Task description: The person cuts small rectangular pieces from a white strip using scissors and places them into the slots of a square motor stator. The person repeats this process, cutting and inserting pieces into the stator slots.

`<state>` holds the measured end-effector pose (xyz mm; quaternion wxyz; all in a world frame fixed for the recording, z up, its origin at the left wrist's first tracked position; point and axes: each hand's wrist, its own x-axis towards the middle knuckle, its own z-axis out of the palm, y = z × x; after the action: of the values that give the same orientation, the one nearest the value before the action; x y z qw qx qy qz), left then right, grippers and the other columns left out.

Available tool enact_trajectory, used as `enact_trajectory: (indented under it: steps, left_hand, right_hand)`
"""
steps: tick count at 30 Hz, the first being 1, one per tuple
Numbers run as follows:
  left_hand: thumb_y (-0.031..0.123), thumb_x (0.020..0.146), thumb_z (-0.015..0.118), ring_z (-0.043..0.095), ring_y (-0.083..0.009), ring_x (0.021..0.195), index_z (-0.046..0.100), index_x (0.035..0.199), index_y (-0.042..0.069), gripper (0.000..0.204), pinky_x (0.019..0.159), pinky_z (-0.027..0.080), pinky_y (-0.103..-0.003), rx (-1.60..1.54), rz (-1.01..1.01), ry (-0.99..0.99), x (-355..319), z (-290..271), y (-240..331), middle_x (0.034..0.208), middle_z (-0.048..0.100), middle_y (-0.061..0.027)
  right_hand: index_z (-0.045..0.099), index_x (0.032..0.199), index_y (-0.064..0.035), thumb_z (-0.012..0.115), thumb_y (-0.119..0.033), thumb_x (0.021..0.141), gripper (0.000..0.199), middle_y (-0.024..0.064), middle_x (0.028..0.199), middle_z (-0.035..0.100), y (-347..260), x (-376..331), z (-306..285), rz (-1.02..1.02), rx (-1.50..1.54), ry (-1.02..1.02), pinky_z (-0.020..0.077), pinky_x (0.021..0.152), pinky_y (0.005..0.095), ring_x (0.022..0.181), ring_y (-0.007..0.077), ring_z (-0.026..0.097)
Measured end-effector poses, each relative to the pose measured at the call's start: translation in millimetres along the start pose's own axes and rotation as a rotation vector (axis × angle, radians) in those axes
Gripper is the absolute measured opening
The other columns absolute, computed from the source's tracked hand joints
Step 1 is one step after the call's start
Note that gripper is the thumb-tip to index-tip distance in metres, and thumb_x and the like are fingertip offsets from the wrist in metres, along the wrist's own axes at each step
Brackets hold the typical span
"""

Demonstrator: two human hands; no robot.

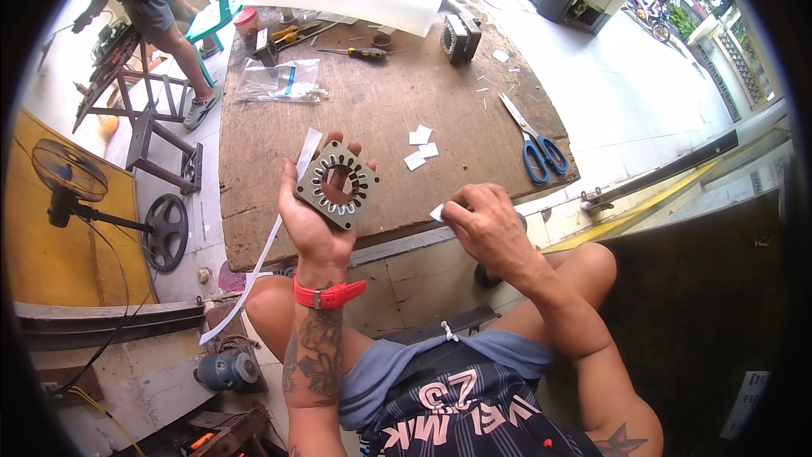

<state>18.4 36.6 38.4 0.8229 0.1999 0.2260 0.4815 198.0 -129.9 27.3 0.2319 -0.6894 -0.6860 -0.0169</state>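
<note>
My left hand has its grip closed around a square metal stator core, holding it up over the near edge of the wooden surface with a long white strip trailing down behind it, while my right hand pinches a small white paper piece between its fingertips just beside that edge. Farther out lie 3 small white paper pieces, blue-handled scissors to the right, then a clear plastic bag and a yellow-handled screwdriver.

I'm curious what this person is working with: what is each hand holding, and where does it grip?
The left hand grips the square slotted metal core by its lower edge and back. The right hand pinches a small white paper piece at its edge.
</note>
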Motion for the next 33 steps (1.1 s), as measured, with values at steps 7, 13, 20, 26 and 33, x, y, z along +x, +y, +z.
enact_trajectory:
  steps: [7,13,20,26,33]
  left_hand:
    - [0.048,0.113,0.031,0.064,-0.0366,0.123,0.049,0.142,0.002,0.058,0.105,0.055,-0.055,-0.029,0.021,-0.004,-9.6,8.9,-12.6,0.134,0.063,-0.0229]
    - [0.049,0.114,0.031,0.064,-0.0381,0.124,0.046,0.138,0.006,0.052,0.105,0.055,-0.05,-0.01,0.055,-0.086,-16.1,7.2,-16.1,0.132,0.064,-0.0239]
    - [0.047,0.115,0.029,0.063,-0.0376,0.129,0.046,0.135,0.003,0.052,0.104,0.055,-0.044,0.041,0.095,-0.047,-19.0,12.4,-18.4,0.13,0.064,-0.0243]
    - [0.047,0.115,0.029,0.064,-0.0365,0.127,0.046,0.133,0.003,0.05,0.104,0.055,-0.043,0.066,0.196,-0.059,-22.5,15.3,-20.8,0.129,0.065,-0.0243]
    - [0.048,0.115,0.03,0.066,-0.0354,0.123,0.046,0.132,0.004,0.05,0.111,0.052,-0.048,0.083,0.217,-0.074,-22.8,13.2,-20.5,0.128,0.065,-0.0229]
  right_hand:
    - [0.065,0.124,-0.0066,0.072,-0.007,0.097,0.028,0.0126,0.11,0.067,-24.0,31.8,-3.2,0.089,0.691,0.233,0.0564,0.083,0.0412,0.092,0.0308,0.067]
    - [0.069,0.122,-0.0055,0.079,0.0,0.085,0.038,0.0126,0.104,0.068,-33.4,49.4,1.6,-0.142,0.436,0.376,0.0575,0.085,0.0395,0.095,0.0297,0.068]
    - [0.066,0.112,-0.0058,0.078,-0.007,0.084,0.031,0.01,0.101,0.065,-29.5,55.8,5.3,-0.208,0.274,0.434,0.0576,0.082,0.0406,0.093,0.0293,0.067]
    - [0.068,0.114,-0.0067,0.077,-0.003,0.085,0.03,0.0103,0.101,0.066,-35.7,54.5,11.7,-0.221,0.313,0.358,0.0582,0.082,0.0413,0.093,0.0293,0.067]
    - [0.07,0.125,-0.0091,0.076,0.002,0.088,0.039,0.0116,0.11,0.068,-33.8,48.7,11.1,-0.167,0.362,0.34,0.0593,0.085,0.0405,0.1,0.0297,0.069]
